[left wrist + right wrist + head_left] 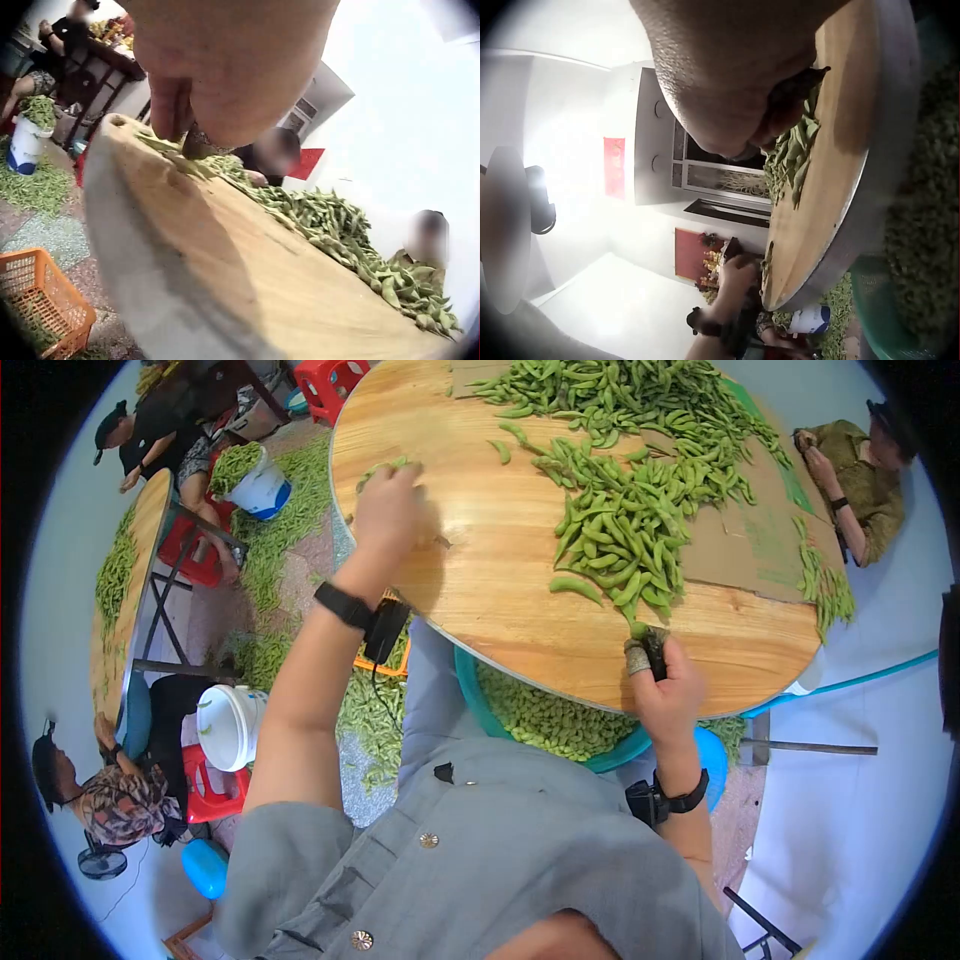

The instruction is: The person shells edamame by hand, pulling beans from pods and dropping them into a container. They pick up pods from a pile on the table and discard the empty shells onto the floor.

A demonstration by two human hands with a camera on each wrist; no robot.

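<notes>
Green soybean pods [620, 540] lie heaped on the round wooden table [480, 520], partly over flat cardboard. My left hand [390, 510] is at the table's left edge, its fingers curled at a few pods [176, 159]; a dark covering shows on one fingertip in the left wrist view. Near the front edge, my right hand [668, 690] pinches a green pod [638, 629] at the heap's near end. A greyish wrap [636, 657] covers its thumb, and something dark sits beside it, whose kind I cannot tell. The palm hides most of the right fingers in the right wrist view.
Below the table's front edge stands a green basin [468, 678] of shelled beans. An orange basket [64, 300] is under the left edge. Pods cover the floor at left, near white buckets [228, 728] and red stools [208, 790]. Other people sit left and right.
</notes>
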